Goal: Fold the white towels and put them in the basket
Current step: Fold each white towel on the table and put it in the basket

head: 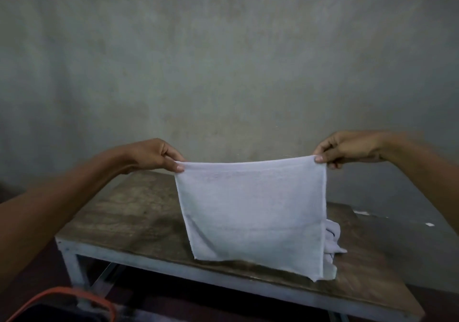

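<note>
A white towel [250, 212] hangs flat in the air above the wooden table [129, 217], stretched between both hands. My left hand [154, 155] pinches its upper left corner and my right hand [347, 148] pinches its upper right corner. The towel's lower edge reaches down to about the table's near edge. Behind its right side, a crumpled heap of more white towels [331, 242] lies on the table, mostly hidden. At the bottom left, the orange rim of a dark basket [74, 297] shows below the table.
The table has a pale metal frame [72, 267] and stands against a bare grey wall [223, 61]. The dark floor lies to its right, with small white scraps [361, 213] on it.
</note>
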`<state>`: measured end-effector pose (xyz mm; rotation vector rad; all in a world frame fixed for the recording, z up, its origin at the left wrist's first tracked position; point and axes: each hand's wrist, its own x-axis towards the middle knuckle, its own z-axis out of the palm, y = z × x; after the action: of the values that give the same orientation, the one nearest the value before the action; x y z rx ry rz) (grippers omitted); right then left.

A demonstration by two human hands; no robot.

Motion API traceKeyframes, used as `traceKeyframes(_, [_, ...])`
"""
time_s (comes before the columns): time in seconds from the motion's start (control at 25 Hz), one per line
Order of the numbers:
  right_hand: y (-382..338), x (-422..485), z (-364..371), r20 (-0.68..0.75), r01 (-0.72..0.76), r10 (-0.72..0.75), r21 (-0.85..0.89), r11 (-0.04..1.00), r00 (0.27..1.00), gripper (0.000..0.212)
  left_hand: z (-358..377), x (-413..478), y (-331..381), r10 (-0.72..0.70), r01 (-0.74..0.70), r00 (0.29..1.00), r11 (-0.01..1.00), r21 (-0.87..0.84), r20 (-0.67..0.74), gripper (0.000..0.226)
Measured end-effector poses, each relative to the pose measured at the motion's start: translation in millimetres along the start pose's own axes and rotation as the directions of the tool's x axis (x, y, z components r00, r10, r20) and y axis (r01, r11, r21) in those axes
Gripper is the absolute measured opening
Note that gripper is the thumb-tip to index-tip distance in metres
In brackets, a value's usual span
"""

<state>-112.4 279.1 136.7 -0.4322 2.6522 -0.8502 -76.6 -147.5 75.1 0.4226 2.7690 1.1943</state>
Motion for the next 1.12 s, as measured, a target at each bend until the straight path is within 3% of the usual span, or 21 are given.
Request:
traceKeyframes(0.08, [1, 24, 8, -0.175, 0.050, -0.065, -0.092, 0.995, 0.982, 0.007, 0, 18, -4, 0.006, 0.011, 0.975, 0.997, 0.075, -0.222, 0.008])
traceKeyframes(0.2, [-3, 45, 14, -0.452, 0.118, -0.198, -0.198, 0.973, 0.870, 0.007, -4, 36, -5, 0.133, -0.019, 0.843, 0.976, 0.219, -0.522, 0.011])
traceKeyframes(0.28, [-8, 45, 16, -0.581, 0.130, -0.311, -0.332, 0.934, 0.752, 0.009, -7, 37, -3, 0.229, -0.073, 0.759, 0.960, 0.269, -0.609, 0.017])
traceKeyframes(0.36, [-11, 38, 22, -0.614, 0.142, -0.366, -0.382, 0.913, 0.699, 0.008, -4, 30, -2, 0.282, -0.108, 0.712, 0.949, 0.297, -0.643, 0.017])
traceKeyframes(0.44, [-6, 25, 35, -0.568, 0.149, -0.353, -0.374, 0.915, 0.743, 0.005, 3, 17, -7, 0.267, -0.082, 0.734, 0.947, 0.309, -0.625, 0.015])
traceKeyframes(0.48, [1, 18, 43, -0.522, 0.141, -0.329, -0.367, 0.919, 0.787, 0.006, 9, 8, -12, 0.232, -0.074, 0.782, 0.956, 0.284, -0.578, 0.013])
traceKeyframes(0.56, [22, 2, 67, -0.419, 0.148, -0.263, -0.287, 0.946, 0.869, 0.005, 26, -13, -26, 0.103, -0.068, 0.908, 0.993, 0.098, -0.406, 0.012])
traceKeyframes(0.64, [46, -12, 98, -0.287, 0.176, -0.204, -0.122, 0.977, 0.936, 0.007, 50, -33, -48, -0.006, -0.015, 0.978, 0.995, -0.100, -0.206, 0.016])
traceKeyframes(0.72, [70, -23, 130, -0.141, 0.151, -0.152, -0.018, 0.988, 0.978, 0.011, 77, -48, -79, -0.059, 0.057, 0.998, 0.982, -0.181, -0.004, 0.027])
traceKeyframes(0.84, [103, -22, 177, 0.020, 0.074, -0.074, -0.002, 0.997, 0.997, 0.010, 115, -57, -126, -0.138, 0.185, 0.967, 0.958, -0.220, 0.214, 0.045])
traceKeyframes(0.92, [122, -9, 198, -0.032, 0.042, -0.041, 0.005, 0.999, 0.999, 0.008, 136, -52, -150, -0.181, 0.231, 0.958, 0.947, -0.222, 0.224, 0.039])
traceKeyframes(1.0, [135, 10, 211, -0.153, 0.040, -0.043, -0.025, 0.999, 0.987, 0.011, 155, -41, -161, -0.230, 0.248, 0.968, 0.940, -0.234, 0.103, 0.011])
traceKeyframes(1.12, [143, 46, 226, -0.258, 0.046, -0.059, -0.057, 0.997, 0.964, 0.017, 175, -20, -173, -0.239, 0.233, 0.967, 0.970, -0.067, -0.091, 0.010])
